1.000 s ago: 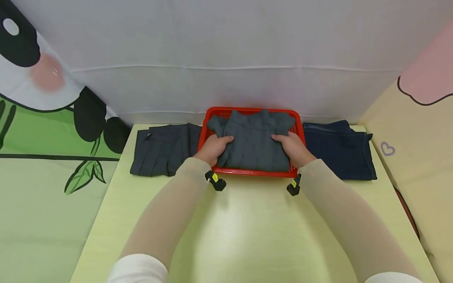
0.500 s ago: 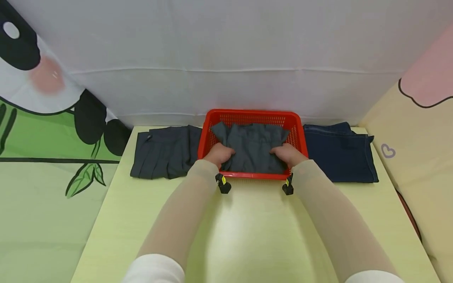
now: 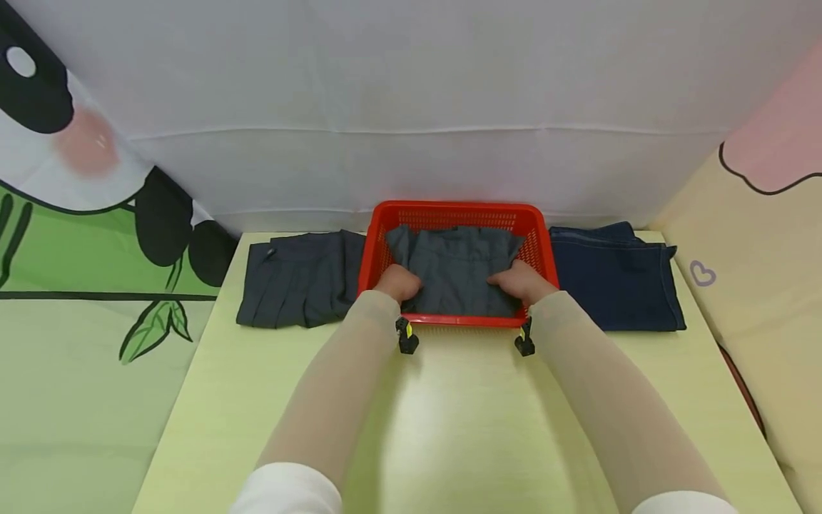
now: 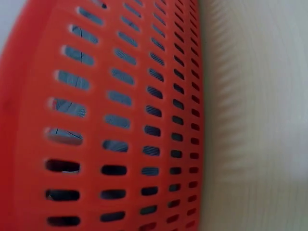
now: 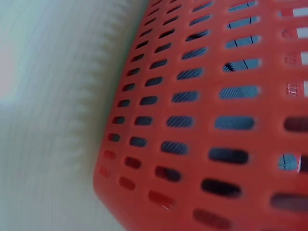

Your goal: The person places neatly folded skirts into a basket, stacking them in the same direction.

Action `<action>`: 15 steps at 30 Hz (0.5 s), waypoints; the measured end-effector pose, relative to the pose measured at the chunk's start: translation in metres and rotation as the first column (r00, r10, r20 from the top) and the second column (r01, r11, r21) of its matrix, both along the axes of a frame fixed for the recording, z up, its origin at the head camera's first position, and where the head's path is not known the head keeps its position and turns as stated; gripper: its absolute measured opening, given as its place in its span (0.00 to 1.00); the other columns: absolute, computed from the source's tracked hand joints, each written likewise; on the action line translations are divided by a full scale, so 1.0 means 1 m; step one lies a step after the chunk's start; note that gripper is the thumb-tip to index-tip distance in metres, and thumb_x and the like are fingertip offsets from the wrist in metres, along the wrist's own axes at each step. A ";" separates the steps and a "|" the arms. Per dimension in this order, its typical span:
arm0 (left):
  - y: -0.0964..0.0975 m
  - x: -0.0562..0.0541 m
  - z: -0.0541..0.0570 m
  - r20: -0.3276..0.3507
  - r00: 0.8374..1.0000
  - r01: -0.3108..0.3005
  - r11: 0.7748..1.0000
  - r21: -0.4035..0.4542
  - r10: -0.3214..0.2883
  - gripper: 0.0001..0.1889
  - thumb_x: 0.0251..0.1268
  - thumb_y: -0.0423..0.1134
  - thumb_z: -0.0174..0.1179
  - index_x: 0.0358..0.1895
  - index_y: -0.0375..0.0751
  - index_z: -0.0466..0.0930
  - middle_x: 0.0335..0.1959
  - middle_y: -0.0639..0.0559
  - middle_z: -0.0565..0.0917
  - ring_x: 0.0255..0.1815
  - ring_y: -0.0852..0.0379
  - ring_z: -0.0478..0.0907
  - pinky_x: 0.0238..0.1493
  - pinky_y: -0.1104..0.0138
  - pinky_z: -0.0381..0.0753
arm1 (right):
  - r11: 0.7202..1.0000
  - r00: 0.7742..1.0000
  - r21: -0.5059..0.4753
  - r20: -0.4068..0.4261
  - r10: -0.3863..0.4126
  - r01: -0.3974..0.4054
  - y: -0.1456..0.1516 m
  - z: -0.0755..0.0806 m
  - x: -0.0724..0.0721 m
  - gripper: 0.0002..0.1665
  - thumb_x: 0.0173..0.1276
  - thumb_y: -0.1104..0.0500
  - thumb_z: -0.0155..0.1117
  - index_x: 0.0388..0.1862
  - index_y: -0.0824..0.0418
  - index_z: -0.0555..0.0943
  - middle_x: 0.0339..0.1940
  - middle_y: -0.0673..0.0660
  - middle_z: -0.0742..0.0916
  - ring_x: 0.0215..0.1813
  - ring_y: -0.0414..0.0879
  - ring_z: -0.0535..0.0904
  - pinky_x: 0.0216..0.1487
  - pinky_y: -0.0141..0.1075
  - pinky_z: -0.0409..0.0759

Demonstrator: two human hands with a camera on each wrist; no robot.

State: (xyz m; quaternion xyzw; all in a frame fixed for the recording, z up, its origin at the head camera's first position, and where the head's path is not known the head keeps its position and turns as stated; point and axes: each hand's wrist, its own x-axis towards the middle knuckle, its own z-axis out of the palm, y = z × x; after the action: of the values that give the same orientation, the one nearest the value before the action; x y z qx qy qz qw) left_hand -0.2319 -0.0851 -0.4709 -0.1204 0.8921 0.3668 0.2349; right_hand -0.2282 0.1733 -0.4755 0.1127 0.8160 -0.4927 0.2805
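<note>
The red basket sits at the far side of the pale table, its back rim close to the white backdrop. Its ends leave little side room: a folded charcoal garment lies right beside the left end, folded navy denim right beside the right. The wider space is on the near side, where the tabletop runs from the front rim toward the person, under both sleeves.

Inside the basket lies the grey garment — its near edge by the front wall, a strip of slotted red showing behind it and at its far right corner. Its long axis runs left to right, in line with the basket's; the far corners flare outward to each side.

The left hand and right hand reach over the front corners and hold the garment's side edges, nearly closed — the right thumb on top, most fingers hidden. Both wrist views show slotted basket wall, with grey cloth behind it.
</note>
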 end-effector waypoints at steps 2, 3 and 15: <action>-0.001 0.000 0.001 -0.004 1.000 0.000 1.000 0.013 0.001 0.09 0.69 0.33 0.53 0.43 0.29 0.79 0.41 0.42 0.75 0.40 0.46 0.71 0.39 0.61 0.72 | 1.000 1.000 -0.016 -0.007 0.004 -0.004 -0.001 0.002 0.001 0.48 0.77 0.55 0.60 0.81 0.73 0.46 0.76 0.70 0.65 0.70 0.63 0.70 0.70 0.53 0.72; -0.002 0.001 0.002 -0.009 1.000 0.001 1.000 0.018 -0.001 0.09 0.69 0.32 0.52 0.42 0.29 0.79 0.40 0.42 0.75 0.39 0.46 0.71 0.38 0.60 0.71 | 1.000 1.000 -0.024 -0.012 0.008 -0.008 -0.001 0.003 0.002 0.47 0.77 0.55 0.60 0.81 0.72 0.47 0.75 0.70 0.66 0.69 0.63 0.71 0.70 0.53 0.72; -0.011 -0.002 0.019 -0.123 0.989 0.081 0.997 -0.016 -0.082 0.09 0.65 0.32 0.54 0.43 0.30 0.78 0.35 0.43 0.76 0.34 0.47 0.73 0.34 0.62 0.72 | 0.956 0.957 0.255 -0.213 0.199 -0.142 0.014 0.038 0.005 0.53 0.77 0.49 0.59 0.84 0.69 0.40 0.82 0.70 0.58 0.78 0.67 0.58 0.74 0.62 0.61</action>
State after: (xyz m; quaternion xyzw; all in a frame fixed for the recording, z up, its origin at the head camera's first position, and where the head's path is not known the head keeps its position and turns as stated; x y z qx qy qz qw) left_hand -0.2336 -0.0957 -0.4520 -0.0622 0.9110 0.3589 0.1933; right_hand -0.2229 0.1877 -0.4374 0.0145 0.9032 -0.3754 0.2077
